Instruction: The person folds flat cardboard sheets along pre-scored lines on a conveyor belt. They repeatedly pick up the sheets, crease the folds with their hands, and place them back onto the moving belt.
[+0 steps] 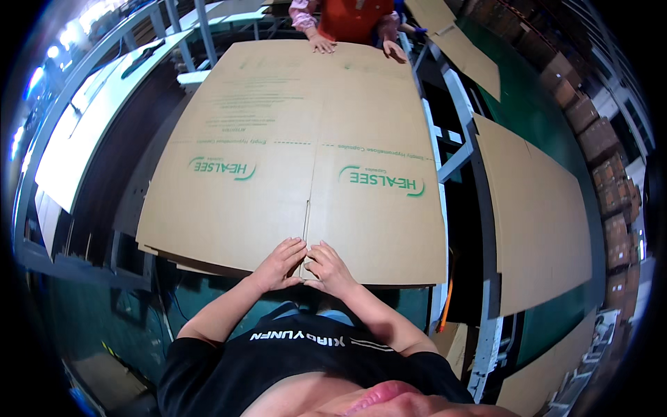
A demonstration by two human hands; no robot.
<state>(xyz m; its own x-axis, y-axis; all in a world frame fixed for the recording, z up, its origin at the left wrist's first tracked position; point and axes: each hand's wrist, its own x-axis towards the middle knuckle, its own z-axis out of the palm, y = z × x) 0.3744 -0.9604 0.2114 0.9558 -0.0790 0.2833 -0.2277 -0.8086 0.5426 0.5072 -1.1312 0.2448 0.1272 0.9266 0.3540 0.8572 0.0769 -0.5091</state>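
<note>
A large flat brown cardboard sheet (pixel 278 181) with green printing lies in front of me, on top of other sheets whose edges show at the near left. A narrow slot runs from its near edge toward the middle. My left hand (pixel 281 265) grips the near edge just left of this slot, fingers on top and thumb low at the edge. Just right of the slot, my right hand (pixel 329 268) grips the same edge with bent fingers. The two hands almost touch. The undersides of the fingertips are hidden.
Across the sheet stands a person in a red apron (pixel 356 21) and pink sleeves, both hands at its far edge. Metal frame rails (pixel 455 104) flank the sheet. More cardboard (pixel 538 219) lies to the right, and stacked boxes (pixel 599 139) line the far right.
</note>
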